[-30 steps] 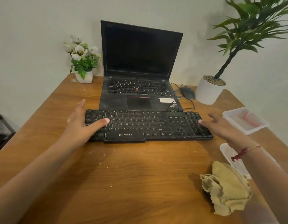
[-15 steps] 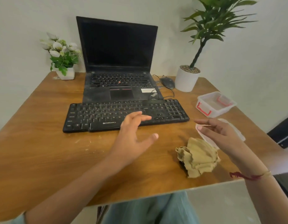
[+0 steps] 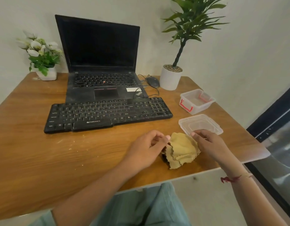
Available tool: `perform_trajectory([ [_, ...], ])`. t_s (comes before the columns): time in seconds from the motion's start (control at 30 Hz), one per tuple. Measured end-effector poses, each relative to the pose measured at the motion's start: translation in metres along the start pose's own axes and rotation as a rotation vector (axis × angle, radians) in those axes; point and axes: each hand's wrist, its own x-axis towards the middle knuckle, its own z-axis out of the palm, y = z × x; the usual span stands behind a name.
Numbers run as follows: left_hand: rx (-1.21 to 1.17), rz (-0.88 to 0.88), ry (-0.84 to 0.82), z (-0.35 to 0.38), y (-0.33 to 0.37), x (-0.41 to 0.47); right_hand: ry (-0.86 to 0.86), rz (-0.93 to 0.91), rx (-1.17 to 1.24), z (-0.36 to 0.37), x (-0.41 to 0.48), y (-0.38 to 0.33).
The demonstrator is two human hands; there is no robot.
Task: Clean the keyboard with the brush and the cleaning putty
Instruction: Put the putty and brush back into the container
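The black keyboard (image 3: 108, 114) lies flat on the counter (image 3: 35, 152), up and to the left of both grips and well apart from them, its long side parallel to the open laptop (image 3: 101, 66) just behind it. Crumbs dot the counter below its front edge.

Between the two grips sits a crumpled tan cloth (image 3: 181, 150), with something dark showing under its left edge; what that is cannot be told. The left grip (image 3: 145, 147) is curled, thumb and fingertips pressed together on the cloth's left edge. The right grip (image 3: 206, 141) rests on the cloth's right side, fingers bent; whether it pinches the cloth cannot be told.

Just above the right grip lies a clear lid (image 3: 204, 123), touching or nearly touching the fingertips. Further up stands a clear box with red clasps (image 3: 196, 101).
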Motion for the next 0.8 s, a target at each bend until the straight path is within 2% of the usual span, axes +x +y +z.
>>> perform_trajectory([
  [0.2, 0.303, 0.021, -0.075, 0.002, 0.002, 0.001, 0.029, 0.028, -0.174, 0.008, 0.002, -0.007],
  [0.67, 0.1, 0.068, -0.024, 0.007, -0.004, 0.005, 0.232, -0.029, 0.029, 0.013, -0.008, -0.008],
  [0.8, 0.097, 0.143, -0.026, 0.005, -0.001, 0.001, 0.208, -0.053, 0.096, 0.008, -0.011, -0.011],
])
